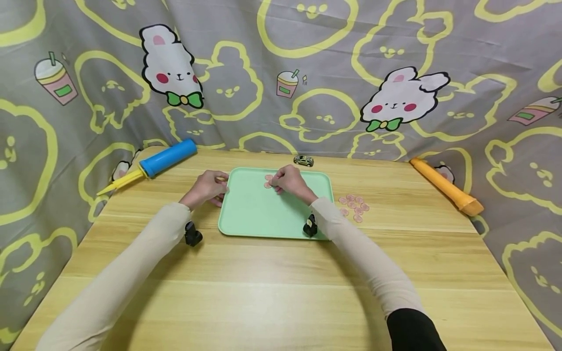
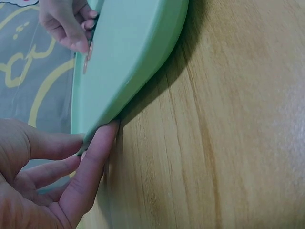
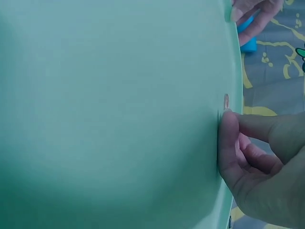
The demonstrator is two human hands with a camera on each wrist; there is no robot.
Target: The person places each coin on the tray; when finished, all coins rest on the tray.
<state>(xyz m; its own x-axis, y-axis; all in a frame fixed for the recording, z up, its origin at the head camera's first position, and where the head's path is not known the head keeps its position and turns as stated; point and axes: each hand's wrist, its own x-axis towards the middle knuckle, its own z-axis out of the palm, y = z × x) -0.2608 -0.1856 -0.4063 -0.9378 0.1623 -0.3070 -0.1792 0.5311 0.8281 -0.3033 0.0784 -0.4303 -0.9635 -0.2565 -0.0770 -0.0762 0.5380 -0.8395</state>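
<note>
A pale green tray [image 1: 254,209] lies on the wooden table. My left hand [image 1: 207,187] grips its left rim; in the left wrist view the thumb and fingers [image 2: 97,152] pinch the edge from above and below. Over the tray's far part, my right hand [image 1: 291,180] pinches a small pink coin-like disc with thumb and forefinger, mostly hidden by the fingertips. Beside those fingertips lie pink discs [image 1: 268,185] on the tray, one of which [image 3: 226,101] shows edge-on in the right wrist view. Several more pink discs [image 1: 358,210] lie loose right of the tray.
A toy car [image 1: 303,161] stands behind the tray. At the back left lies a blue and yellow pump [image 1: 169,158]; an orange stick-like object [image 1: 443,185] lies at the far right. A patterned curtain [image 1: 325,63] closes off the table's back and sides.
</note>
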